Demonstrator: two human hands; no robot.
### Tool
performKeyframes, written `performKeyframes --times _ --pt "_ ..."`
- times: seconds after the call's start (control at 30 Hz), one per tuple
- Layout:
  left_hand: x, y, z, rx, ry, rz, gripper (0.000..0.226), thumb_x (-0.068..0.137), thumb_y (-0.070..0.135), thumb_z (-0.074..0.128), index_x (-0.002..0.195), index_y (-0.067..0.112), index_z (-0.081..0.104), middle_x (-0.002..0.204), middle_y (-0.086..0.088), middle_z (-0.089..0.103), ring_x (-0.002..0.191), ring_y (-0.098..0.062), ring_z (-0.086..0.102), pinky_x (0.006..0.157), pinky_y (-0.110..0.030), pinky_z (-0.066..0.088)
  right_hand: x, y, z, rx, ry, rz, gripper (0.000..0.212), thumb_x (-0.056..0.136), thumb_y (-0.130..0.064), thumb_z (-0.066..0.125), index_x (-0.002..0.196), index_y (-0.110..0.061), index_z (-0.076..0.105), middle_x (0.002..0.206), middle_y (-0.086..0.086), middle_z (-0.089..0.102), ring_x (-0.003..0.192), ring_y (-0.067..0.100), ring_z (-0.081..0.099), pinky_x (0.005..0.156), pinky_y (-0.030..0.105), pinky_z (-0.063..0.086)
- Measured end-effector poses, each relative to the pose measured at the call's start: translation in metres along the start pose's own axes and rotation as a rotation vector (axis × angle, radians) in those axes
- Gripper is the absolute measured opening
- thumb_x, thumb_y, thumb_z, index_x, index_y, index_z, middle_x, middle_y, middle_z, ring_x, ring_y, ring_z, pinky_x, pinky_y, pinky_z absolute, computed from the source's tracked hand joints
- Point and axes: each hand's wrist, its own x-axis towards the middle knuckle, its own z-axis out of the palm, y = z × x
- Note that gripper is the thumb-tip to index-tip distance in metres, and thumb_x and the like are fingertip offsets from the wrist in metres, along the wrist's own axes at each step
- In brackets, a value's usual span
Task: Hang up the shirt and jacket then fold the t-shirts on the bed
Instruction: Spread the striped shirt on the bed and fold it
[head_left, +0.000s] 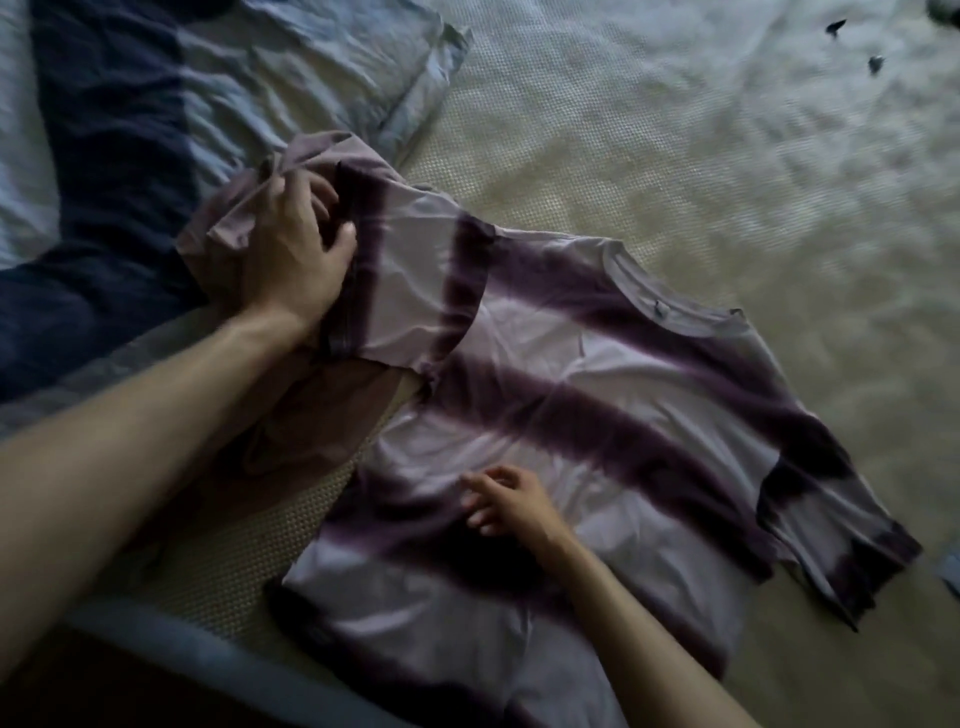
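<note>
Lying flat on bed (675, 171): 1 striped purple t-shirt (597, 415). L hand (291, 249) gripping bunched sleeve w/ curled fingers; R hand (506, 501) resting on shirt front, fingers relaxed, holding nothing. 2 hands total.

The tie-dye t-shirt (597, 415) is thin soft cloth, matt with a faint sheen on its pale bands, lightly creased under the right hand's fingers (485, 486). Just beyond the left hand's fingers (322, 202) lies the blue garment (249, 78), a crumpled, matt woven cloth. The bedcover (675, 171) past both is a coarse, waffle-textured fabric, matt and rippled
</note>
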Motion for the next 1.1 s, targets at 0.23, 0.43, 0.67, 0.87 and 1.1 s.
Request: performKeyframes --times 0.23,0.43,0.67,0.87,1.1 --pt "-0.189 -0.037 -0.005 0.189 -0.868 -0.189 0.03 0.083 0.037 0.074 0.09 0.016 0.055 0.086 -0.003 0.063 0.087 -0.028 0.065 0.075 -0.039 0.052 -0.069 0.097 -0.071 -0.058 0.058 0.26 0.022 0.093 -0.025 0.07 0.081 -0.007 0.069 0.066 0.011 0.07 0.046 0.011 0.06 0.045 0.019 0.047" --pt "-0.259 -0.064 -0.029 0.145 -0.956 -0.528 0.033 0.079 0.028 0.078 0.094 0.014 0.052 0.083 -0.002 0.061 0.078 -0.022 0.058 0.064 -0.032 0.039 -0.135 0.191 -0.122 -0.377 0.173 0.531 0.031 0.085 -0.035 0.078 0.073 -0.01 0.065 0.056 0.001 0.064 0.044 0.012 0.056 0.043 0.017 0.037" --pt "-0.262 -0.06 -0.045 0.161 -0.98 -0.461 0.047 0.072 0.015 0.083 0.104 0.01 0.049 0.101 -0.009 0.057 0.09 -0.024 0.058 0.071 -0.033 0.047 -0.17 0.24 -0.12 -0.428 0.472 0.49 0.049 0.077 -0.057 0.078 0.073 -0.011 0.062 0.083 0.011 0.066 0.083 0.028 0.065 0.065 0.031 0.043" --pt "-0.279 -0.069 -0.058 0.22 -1.163 -0.527 0.034 0.079 0.015 0.081 0.101 0.008 0.057 0.092 -0.008 0.066 0.084 -0.023 0.063 0.068 -0.033 0.049 -0.177 0.25 -0.114 -0.209 0.541 0.346 0.035 0.072 0.004 0.078 0.061 -0.016 0.052 0.061 0.002 0.058 0.069 0.021 0.056 0.067 0.033 0.045" --pt "-0.292 -0.089 -0.073 0.308 -1.013 -0.506 0.014 0.09 0.017 0.071 0.089 0.004 0.069 0.088 -0.017 0.071 0.082 -0.028 0.063 0.072 -0.034 0.045 -0.192 0.268 -0.119 -0.162 0.521 0.34 0.038 0.078 0.019 0.058 0.066 -0.015 0.048 0.069 0.003 0.053 0.077 0.021 0.051 0.069 0.03 0.038"
